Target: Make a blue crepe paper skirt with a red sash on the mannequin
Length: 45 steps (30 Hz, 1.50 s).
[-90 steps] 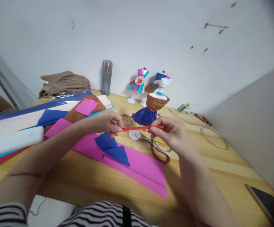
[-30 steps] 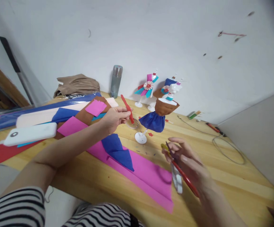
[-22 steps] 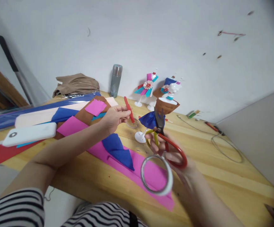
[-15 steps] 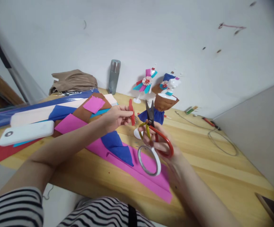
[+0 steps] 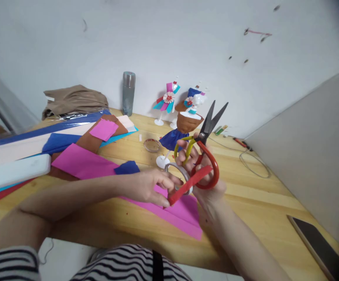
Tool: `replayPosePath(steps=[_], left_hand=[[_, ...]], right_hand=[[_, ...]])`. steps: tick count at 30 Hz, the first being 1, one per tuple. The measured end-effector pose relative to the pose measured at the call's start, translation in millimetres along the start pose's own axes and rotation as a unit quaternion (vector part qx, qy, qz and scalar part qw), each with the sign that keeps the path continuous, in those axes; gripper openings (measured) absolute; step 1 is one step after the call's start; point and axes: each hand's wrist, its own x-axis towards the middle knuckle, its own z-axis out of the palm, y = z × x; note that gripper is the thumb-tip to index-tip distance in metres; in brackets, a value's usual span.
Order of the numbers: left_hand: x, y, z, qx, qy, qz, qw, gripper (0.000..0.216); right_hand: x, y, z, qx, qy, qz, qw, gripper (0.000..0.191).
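My left hand [image 5: 150, 189] pinches the lower end of a red strip [image 5: 188, 186], which slants up to the right in front of my right hand. My right hand [image 5: 210, 187] grips a pair of scissors [image 5: 202, 136] with one yellow and one red handle; the dark blades point up and stand apart. A roll of white tape [image 5: 169, 166] sits between the hands, partly behind the strip and fingers. Below them a pink sheet [image 5: 183, 220] lies on the table, with a blue piece [image 5: 127, 167] on it. Whether the strip's upper end touches my right fingers cannot be told.
Behind the hands stand a figure with a brown top and blue skirt [image 5: 171, 138], a decorated stand [image 5: 168, 97] and a bottle [image 5: 128, 93]. Left are coloured sheets, folded brown cloth [image 5: 75, 101] and a white power bank [image 5: 20, 169]. A phone [image 5: 318, 246] lies right.
My left hand has come down and toward me with the red strip, beside the tape roll. The scissors have tilted right and their blades opened wider. The view has shifted right.
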Motion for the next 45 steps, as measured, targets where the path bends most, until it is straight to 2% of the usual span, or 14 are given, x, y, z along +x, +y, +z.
replayPosePath(steps=[4, 8, 15, 17, 20, 22, 24, 27, 31, 34, 39, 40, 42, 45], left_hand=[[1, 0, 21, 0.040, 0.022, 0.052, 0.998, 0.011], [0, 2, 26, 0.052, 0.017, 0.039, 0.998, 0.015], [-7, 11, 31, -0.124, -0.040, -0.039, 0.991, 0.015], [-10, 13, 32, -0.089, -0.024, -0.004, 0.996, 0.010], [-13, 11, 34, 0.011, -0.002, 0.136, 0.991, 0.016], [-14, 8, 38, 0.044, -0.013, 0.215, 0.976, 0.019], [-14, 5, 41, 0.051, -0.031, 0.255, 0.965, 0.018], [-14, 3, 45, 0.050, -0.046, 0.277, 0.959, 0.015], [-15, -2, 48, 0.048, -0.069, 0.244, 0.966, 0.024], [-15, -8, 51, 0.054, -0.088, 0.224, 0.969, 0.028], [-14, -7, 58, 0.043, -0.094, 0.354, 0.929, 0.016], [-15, -4, 58, 0.042, -0.098, 0.359, 0.927, 0.014], [-15, 0, 55, 0.047, -0.096, 0.324, 0.940, 0.010], [-15, 3, 47, 0.036, -0.070, 0.257, 0.963, 0.020]], right_hand=[[-5, -1, 7, -0.014, 0.010, 0.014, 1.000, 0.064], [-5, 7, 6, 0.004, -0.021, 0.011, 1.000, 0.070], [-4, 24, -7, -0.016, -0.056, -0.006, 0.998, 0.072], [-6, 25, -10, -0.024, -0.055, 0.008, 0.998, 0.074], [-11, 24, -12, -0.012, -0.064, 0.034, 0.997, 0.069], [-15, 21, -13, -0.002, -0.076, 0.046, 0.996, 0.060], [-19, 18, -12, -0.001, -0.077, 0.047, 0.996, 0.055], [-23, 15, -12, 0.008, -0.047, 0.051, 0.998, 0.057], [-24, 18, -14, 0.037, -0.034, 0.081, 0.995, 0.062], [-24, 25, -18, 0.052, -0.035, 0.094, 0.994, 0.057], [-20, 23, -26, 0.078, 0.027, 0.083, 0.993, 0.030], [-19, 20, -28, 0.076, 0.034, 0.080, 0.993, 0.026], [-19, 14, -31, 0.065, 0.035, 0.081, 0.994, 0.024], [-24, 12, -36, 0.056, 0.024, 0.091, 0.994, 0.040]])
